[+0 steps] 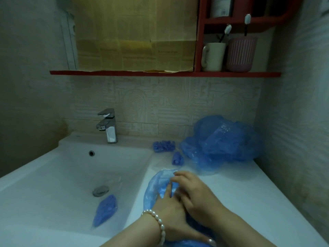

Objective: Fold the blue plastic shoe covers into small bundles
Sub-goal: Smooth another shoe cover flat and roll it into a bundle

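On the white countertop (231, 189) right of the sink basin (53, 175), both hands press a blue shoe cover (156, 182) flat: left hand (170, 216) with fingers extended, right hand (194, 196) with fingers loosely curved on the plastic. Unfolded covers (222, 141) lie heaped behind, near two folded bundles (163, 146).

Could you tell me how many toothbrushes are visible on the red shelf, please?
2: one toothbrush stands in the white mug, the other toothbrush in the pink ribbed cup beside it. More could be hidden inside.
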Demonstrator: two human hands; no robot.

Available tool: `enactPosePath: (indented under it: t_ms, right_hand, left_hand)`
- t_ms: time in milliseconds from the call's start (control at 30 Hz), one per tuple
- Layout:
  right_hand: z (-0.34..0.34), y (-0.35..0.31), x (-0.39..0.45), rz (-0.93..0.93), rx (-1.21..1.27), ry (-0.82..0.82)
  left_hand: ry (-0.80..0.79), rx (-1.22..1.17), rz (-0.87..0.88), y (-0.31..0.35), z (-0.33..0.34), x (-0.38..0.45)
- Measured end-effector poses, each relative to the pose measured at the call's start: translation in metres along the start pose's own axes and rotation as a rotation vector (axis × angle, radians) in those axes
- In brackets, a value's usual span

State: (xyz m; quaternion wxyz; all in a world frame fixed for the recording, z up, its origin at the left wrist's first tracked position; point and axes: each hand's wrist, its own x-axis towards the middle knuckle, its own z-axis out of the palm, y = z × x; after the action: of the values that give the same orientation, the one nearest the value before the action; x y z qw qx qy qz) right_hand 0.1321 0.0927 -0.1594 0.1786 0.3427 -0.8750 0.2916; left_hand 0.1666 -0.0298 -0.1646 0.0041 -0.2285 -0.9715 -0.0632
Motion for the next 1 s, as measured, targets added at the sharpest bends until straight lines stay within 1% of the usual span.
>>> enactPosePath:
  t_ms: [67,167,200,267,333,433,500,533,567,600,633,667,700,733,767,800,833,900,1000]
  right_hand:
    - [0.01,0.007,-0.002,0.113,-0.06,-0.236]
    - [0.004,0.016,-0.001,0.235,-0.228,-0.446]
    - [0.002,0.015,-0.001,0.248,-0.256,-0.483]
    - [0.0,0.011,-0.004,0.241,-0.274,-0.506]
    - [-0.002,0.009,-0.005,0.227,-0.301,-0.544]
    - [-0.004,0.011,-0.004,0.205,-0.327,-0.616]
    - [-0.005,0.013,-0.003,0.19,-0.346,-0.649]
    - [-0.006,0.014,-0.002,0.186,-0.354,-0.663]
    - [-0.006,0.014,-0.001,0.189,-0.353,-0.678]
    - [-0.006,0.015,0.0,0.195,-0.349,-0.69]
    - [-0.006,0.015,0.0,0.198,-0.344,-0.695]
    - [-0.006,0.016,0.0,0.201,-0.342,-0.697]
    - [-0.006,0.016,0.001,0.2,-0.342,-0.696]
    - [-0.006,0.016,0.0,0.197,-0.339,-0.691]
    - [-0.005,0.017,0.0,0.196,-0.336,-0.682]
    - [-0.006,0.017,0.0,0.195,-0.332,-0.676]
    - [-0.006,0.017,-0.001,0.2,-0.326,-0.676]
    - [-0.007,0.016,-0.002,0.212,-0.313,-0.671]
    - [-0.007,0.013,-0.003,0.217,-0.309,-0.682]
  left_hand:
    - [0.036,-0.015,0.015,0.003,-0.002,-0.003]
    - [-0.004,-0.082,0.0,0.0,-0.006,-0.01]
    - [-0.021,-0.113,0.012,-0.003,-0.007,-0.014]
    - [-0.03,-0.144,0.046,-0.011,-0.009,-0.023]
    - [-0.05,-0.112,0.067,-0.022,-0.009,-0.035]
    - [-0.124,-0.096,0.115,-0.041,-0.014,-0.052]
    - [-0.121,-0.214,0.115,-0.053,-0.024,-0.056]
    - [-0.062,-0.33,0.08,-0.057,-0.031,-0.054]
    - [0.07,-0.437,0.033,-0.061,-0.034,-0.051]
    - [0.246,-0.483,0.006,-0.064,-0.036,-0.048]
    - [0.4,-0.46,0.029,-0.064,-0.036,-0.044]
    - [0.488,-0.4,0.096,-0.063,-0.036,-0.04]
    - [0.495,-0.327,0.179,-0.06,-0.034,-0.036]
    - [0.414,-0.248,0.234,-0.054,-0.031,-0.032]
    - [0.278,-0.173,0.231,-0.05,-0.026,-0.03]
    - [0.122,-0.097,0.166,-0.05,-0.022,-0.028]
    - [0.007,-0.033,0.102,-0.052,-0.019,-0.027]
    - [-0.114,-0.008,0.006,-0.06,-0.015,-0.024]
    - [-0.193,-0.019,-0.045,-0.071,-0.016,-0.028]
